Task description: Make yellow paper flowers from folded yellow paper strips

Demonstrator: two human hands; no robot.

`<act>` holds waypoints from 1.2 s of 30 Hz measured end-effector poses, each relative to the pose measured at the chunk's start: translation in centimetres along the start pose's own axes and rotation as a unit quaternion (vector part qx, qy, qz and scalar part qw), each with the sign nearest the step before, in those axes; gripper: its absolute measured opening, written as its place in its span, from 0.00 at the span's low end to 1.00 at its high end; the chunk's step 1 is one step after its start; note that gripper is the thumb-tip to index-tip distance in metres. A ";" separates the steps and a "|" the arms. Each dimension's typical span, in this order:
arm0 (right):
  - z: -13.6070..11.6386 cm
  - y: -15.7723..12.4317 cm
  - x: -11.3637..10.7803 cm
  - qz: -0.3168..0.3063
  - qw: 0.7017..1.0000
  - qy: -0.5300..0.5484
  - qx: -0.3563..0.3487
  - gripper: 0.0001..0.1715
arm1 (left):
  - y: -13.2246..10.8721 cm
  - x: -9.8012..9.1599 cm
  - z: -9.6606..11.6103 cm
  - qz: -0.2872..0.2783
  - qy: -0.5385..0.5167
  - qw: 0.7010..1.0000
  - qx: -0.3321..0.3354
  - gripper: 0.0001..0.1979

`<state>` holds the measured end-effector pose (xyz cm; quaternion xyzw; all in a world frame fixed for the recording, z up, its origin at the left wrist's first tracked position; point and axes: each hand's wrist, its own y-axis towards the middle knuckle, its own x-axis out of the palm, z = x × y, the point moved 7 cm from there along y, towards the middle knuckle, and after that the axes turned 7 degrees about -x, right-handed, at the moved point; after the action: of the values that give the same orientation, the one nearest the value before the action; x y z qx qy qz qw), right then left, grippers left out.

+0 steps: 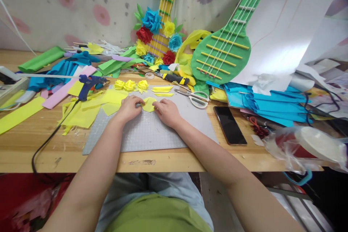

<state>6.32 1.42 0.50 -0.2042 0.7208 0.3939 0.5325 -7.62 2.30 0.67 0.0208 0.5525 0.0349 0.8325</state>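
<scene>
Two hands show on my feed, the left hand (131,107) and right hand (167,112) each holding one edge of the yellow paper (149,104) between them over the mat (154,136), with flowers (130,85) and strips (162,89) just beyond, scissors (198,99) and phone (230,125) rightward, glue gun (87,85) leftward.

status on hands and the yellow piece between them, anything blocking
Left hand, right hand: at opposite edges of yellow piece. Piece over grey mat. Scissors nearby, apparently not blocking.

Small yellow crepe-paper pc (149,104), approx. rounded, held at opp. edges btwn L hand (131,107) & R hand (168,111), over far half of gray cutting mat (157,136).
</scene>
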 end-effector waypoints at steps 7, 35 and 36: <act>-0.2 0.2 0.4 0.001 1.000 0.000 -0.011 0.13 | 0.3 0.2 -0.2 0.007 -0.008 1.000 -0.005 0.11; 2.7 -1.4 -0.5 0.090 0.974 0.170 0.123 0.16 | -0.3 0.9 1.8 0.008 -0.004 1.000 0.026 0.09; 2.9 -1.5 -0.3 0.090 0.969 0.183 0.137 0.16 | -0.3 0.9 1.8 0.007 -0.005 1.000 0.023 0.09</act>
<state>9.25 2.80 -0.06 -0.1320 0.8686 0.2939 0.3766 -5.55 2.08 0.51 0.0437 0.5491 0.0280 0.8342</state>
